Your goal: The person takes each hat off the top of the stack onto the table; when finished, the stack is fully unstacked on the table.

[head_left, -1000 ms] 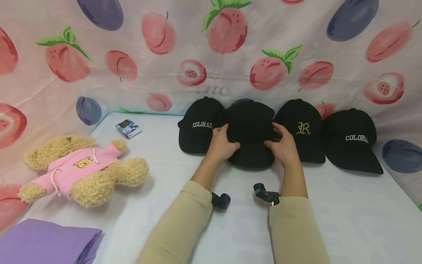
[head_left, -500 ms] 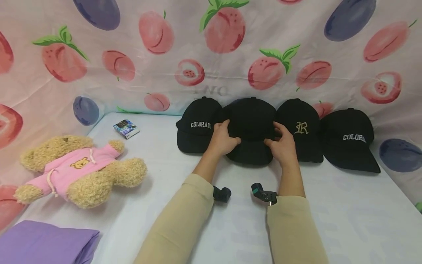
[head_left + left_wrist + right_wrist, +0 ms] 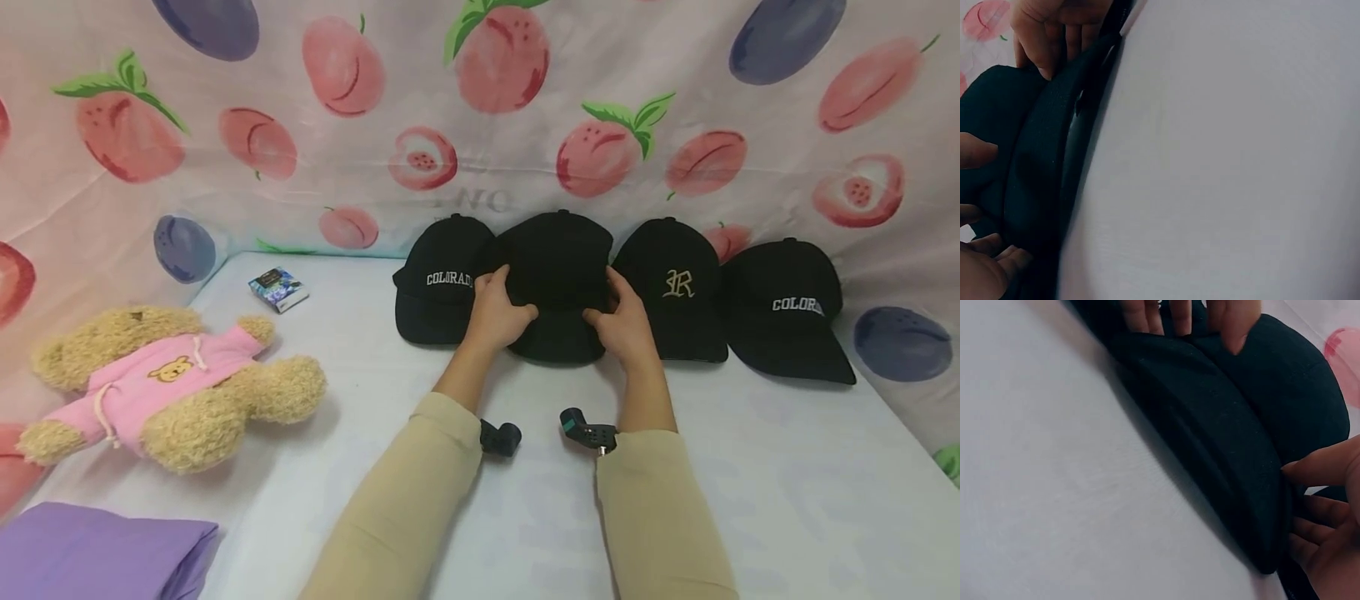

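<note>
A plain black baseball cap (image 3: 557, 258) stands in a row of black caps against the fabric backdrop, its brim toward me. My left hand (image 3: 497, 315) grips its left side, thumb on the front near the brim and fingers along the edge. On the opposite side my right hand (image 3: 627, 321) holds it the same way. In the right wrist view the brim (image 3: 1204, 444) lies low over the white surface. Left of it is a cap lettered COLORADO (image 3: 435, 292), partly covered by my left hand. A cap with a gold R (image 3: 678, 312) stands just right.
At the far right sits another black cap (image 3: 783, 321) with white lettering. A teddy bear (image 3: 180, 375) in a pink top lies on the left, below a small blue-covered book (image 3: 279, 289). Folded purple cloth (image 3: 105, 554) occupies the near left corner of the white surface (image 3: 540, 517).
The plain cap has tipped up and back, with its crown now higher and its top button showing. Both hands have stayed on its sides. The whole view has shifted slightly.
</note>
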The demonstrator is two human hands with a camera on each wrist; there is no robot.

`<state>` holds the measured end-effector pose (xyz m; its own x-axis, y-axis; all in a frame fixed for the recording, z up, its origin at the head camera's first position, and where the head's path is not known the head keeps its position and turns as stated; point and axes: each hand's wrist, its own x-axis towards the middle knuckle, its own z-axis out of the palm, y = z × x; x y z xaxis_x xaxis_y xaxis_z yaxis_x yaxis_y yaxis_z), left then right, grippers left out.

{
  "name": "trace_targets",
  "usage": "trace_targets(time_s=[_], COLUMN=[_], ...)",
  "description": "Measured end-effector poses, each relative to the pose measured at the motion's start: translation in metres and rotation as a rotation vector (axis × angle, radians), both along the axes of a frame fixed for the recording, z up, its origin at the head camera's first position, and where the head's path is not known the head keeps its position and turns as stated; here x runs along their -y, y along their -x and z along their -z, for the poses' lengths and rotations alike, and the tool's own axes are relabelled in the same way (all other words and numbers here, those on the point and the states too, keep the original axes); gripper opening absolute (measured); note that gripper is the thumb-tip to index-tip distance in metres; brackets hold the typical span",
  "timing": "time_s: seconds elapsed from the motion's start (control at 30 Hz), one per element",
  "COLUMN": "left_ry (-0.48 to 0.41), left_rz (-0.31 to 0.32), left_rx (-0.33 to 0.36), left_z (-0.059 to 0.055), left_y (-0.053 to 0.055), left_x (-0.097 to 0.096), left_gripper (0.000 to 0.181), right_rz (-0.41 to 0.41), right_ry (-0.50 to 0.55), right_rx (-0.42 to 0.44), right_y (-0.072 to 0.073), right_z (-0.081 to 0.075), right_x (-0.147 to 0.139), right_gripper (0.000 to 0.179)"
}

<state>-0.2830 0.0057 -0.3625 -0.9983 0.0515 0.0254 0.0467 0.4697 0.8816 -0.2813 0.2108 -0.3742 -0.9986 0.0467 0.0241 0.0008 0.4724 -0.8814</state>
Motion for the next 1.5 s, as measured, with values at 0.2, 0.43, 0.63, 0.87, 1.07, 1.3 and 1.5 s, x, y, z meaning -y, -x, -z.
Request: trace_targets(time_s=[0.2,0.43,0.63,0.87,1.07,1.3,1.5], left_ry=[0.049,0.048,0.015,-0.009,-0.013,0.058,0.126], left_rz=[0.012,0.025,-0.002,-0.002,-0.006,0.014,0.029], left_rx=[0.021,0.012,0.031,0.070,0.075,0.055,0.046], left_z=[-0.004,-0.002,-0.001,-0.004,0.001,0.010,0.013], left_y=[0.005,0.009,0.012,0.017,0.019,0.017,0.015], left_x=[0.000,-0.004,-0.012,-0.019,-0.021,-0.023,-0.025], left_gripper=[0.084,0.083,0.084,0.085,0.086,0.089,0.092], right_rz=[-0.008,0.025,0.032,0.056,0.063,0.070,0.065], right_ry=[-0.031,-0.053,-0.076,-0.097,-0.111,-0.128,-0.124], right_rx=[0.016,0.013,0.017,0.047,0.062,0.068,0.067], right_y=[0.002,0.003,0.002,0.003,0.004,0.003,0.002], right_z=[0.002,0.001,-0.004,-0.005,-0.004,-0.002,-0.002], right_x=[0.001,-0.001,-0.001,-0.001,0.000,0.000,0.000], right_gripper=[0.080,0.078,0.076,0.076,0.076,0.077,0.077])
